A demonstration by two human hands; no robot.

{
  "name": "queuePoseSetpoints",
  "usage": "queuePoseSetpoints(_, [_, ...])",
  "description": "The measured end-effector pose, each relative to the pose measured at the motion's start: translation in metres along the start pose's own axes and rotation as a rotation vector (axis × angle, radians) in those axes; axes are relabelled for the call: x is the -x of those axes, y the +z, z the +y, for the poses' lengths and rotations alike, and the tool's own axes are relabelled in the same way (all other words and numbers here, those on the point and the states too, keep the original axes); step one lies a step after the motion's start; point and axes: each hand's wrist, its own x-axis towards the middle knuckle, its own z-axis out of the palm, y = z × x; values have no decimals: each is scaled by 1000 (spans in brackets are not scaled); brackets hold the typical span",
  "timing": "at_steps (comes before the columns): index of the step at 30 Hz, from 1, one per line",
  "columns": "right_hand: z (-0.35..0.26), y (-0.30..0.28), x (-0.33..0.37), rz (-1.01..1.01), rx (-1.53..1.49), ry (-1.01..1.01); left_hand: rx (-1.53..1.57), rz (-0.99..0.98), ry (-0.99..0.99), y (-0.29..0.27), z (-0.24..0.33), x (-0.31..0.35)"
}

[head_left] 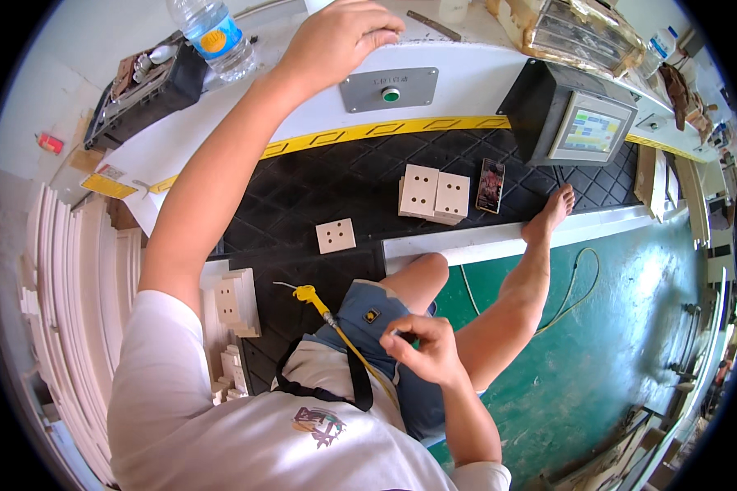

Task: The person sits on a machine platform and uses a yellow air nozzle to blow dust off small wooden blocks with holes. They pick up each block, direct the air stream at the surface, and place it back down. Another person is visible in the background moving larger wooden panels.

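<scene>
Right grip (427, 350) perhaps pinches something small (399, 333).

A white, short-sleeved T-shirt (213, 430) at seven o'clock bears a multicoloured graphic print (318, 425); a black strap (359, 383) and blue shorts (422, 403) with a black-and-yellow square patch (372, 315) lie toward six.

Left arm (209, 184) reaching forward, elbow nearly straight; left hand (332, 42) back up, fingers curled, grip unclear. Right forearm (472, 417) raised over the lap; right hand (428, 350) has thumb and index close together. Right leg (522, 295) extended, foot (549, 214) bare; left knee (428, 274) bent.
</scene>
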Motion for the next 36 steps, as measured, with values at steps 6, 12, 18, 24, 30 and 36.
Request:
queuePoseSetpoints(6, [42, 7, -48, 245, 6, 198, 100, 157, 12, 35, -11, 15])
queuePoseSetpoints(12, [85, 20, -122, 397, -36, 306, 272, 445, 30, 64, 13, 111])
queuePoseSetpoints(18, [223, 20, -167, 315, 327, 381, 187, -467, -507, 176, 17, 389])
queuePoseSetpoints(24, [270, 30, -195, 323, 479, 306, 144, -506, -572, 206, 22, 439])
queuePoseSetpoints(30, [277, 34, -210, 337, 582, 288, 181, -508, -592, 208, 22, 437])
queuePoseSetpoints(36, [272, 33, -221, 306, 596, 303, 190, -494, -592, 210, 20, 438])
